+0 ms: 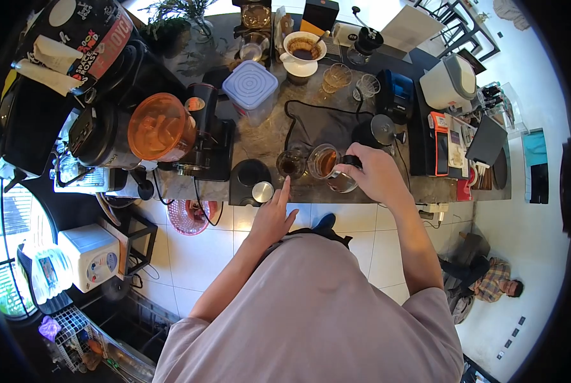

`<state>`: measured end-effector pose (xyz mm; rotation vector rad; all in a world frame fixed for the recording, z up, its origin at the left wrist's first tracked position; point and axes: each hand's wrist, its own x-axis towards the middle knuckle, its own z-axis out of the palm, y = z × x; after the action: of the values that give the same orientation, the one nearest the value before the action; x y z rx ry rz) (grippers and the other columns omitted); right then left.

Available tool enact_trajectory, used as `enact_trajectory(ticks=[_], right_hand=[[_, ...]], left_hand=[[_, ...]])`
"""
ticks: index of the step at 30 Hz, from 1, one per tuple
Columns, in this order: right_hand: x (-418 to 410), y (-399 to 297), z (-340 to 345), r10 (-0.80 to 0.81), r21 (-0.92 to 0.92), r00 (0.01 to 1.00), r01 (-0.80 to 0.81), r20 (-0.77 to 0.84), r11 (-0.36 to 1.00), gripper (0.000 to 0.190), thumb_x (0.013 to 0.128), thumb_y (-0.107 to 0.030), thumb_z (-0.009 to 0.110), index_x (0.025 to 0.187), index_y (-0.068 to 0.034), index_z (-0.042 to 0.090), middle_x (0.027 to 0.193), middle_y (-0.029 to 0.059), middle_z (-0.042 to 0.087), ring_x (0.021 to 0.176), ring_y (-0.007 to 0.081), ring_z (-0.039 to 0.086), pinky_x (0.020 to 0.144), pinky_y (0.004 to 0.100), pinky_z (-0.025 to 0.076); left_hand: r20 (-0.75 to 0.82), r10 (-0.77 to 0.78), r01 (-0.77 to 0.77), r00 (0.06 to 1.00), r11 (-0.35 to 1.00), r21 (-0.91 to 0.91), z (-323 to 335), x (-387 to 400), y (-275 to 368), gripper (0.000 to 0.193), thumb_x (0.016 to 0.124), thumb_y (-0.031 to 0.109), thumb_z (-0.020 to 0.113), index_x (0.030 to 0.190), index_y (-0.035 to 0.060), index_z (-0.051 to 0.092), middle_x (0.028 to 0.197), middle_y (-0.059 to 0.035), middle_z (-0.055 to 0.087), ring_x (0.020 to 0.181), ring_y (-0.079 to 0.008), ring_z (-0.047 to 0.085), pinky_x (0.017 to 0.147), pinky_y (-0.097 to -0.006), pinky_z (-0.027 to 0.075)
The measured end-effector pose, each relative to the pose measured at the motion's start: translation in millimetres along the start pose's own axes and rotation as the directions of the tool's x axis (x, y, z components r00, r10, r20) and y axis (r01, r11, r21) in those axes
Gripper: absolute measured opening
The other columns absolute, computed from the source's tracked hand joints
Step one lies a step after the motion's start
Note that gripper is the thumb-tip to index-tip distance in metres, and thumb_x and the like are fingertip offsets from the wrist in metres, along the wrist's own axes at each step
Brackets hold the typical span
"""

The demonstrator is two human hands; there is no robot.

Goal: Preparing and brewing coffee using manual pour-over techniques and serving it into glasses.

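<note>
My right hand (371, 172) grips the black handle of a glass coffee server (323, 162), which is tilted to the left with brown liquid in it. Just left of its rim stands a small glass (291, 164) holding dark liquid. My left hand (275, 210) is at the counter's front edge, its index finger extended to the base of that glass and its other fingers apart. Another clear glass vessel (342, 183) sits partly under the server. Behind them lies a dark grey cloth (324, 122). A white ceramic dripper (304, 48) with wet coffee grounds stands farther back.
Left of the small glass is a black tamping station (249, 178) with a metal tamper (262, 192). A lidded plastic container (250, 86), a grinder and an orange-lidded tub (161, 127) stand left. A black kettle (379, 130) is at right. A person (494, 282) sits far right.
</note>
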<state>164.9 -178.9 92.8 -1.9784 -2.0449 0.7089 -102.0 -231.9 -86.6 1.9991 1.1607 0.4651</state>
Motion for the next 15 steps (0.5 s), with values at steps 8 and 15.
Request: enact_trajectory(ticks=[8,15], right_hand=[[23,-12,19,-0.146,-0.160,0.989,0.150,0.033,0.976,0.042,0.095,-0.041,0.078,0.108,-0.003,0.067,0.093,0.0190,0.073,0.090,0.0411,0.071,0.078,0.0493,0.054],[35,-23,22,-0.132,-0.261,0.985,0.156,0.108,0.953,0.039,0.096,-0.040,0.076,0.107,-0.004,0.067,0.094,0.0188,0.074,0.091,0.0419,0.071,0.079,0.0507,0.054]], left_hand=[[0.020,0.015,-0.017,1.000,0.998,0.063,-5,0,1,0.096,0.096,0.019,0.076,0.170,-0.0004,0.018,0.125,-0.0183,0.064,0.100,-0.0389,0.070,0.085,-0.0462,0.058],[0.031,0.067,-0.069,0.997,0.996,0.051,-3,1,-5,0.096,0.097,0.019,0.076,0.169,-0.0037,0.018,0.121,-0.0180,0.067,0.097,-0.0367,0.072,0.083,-0.0450,0.058]])
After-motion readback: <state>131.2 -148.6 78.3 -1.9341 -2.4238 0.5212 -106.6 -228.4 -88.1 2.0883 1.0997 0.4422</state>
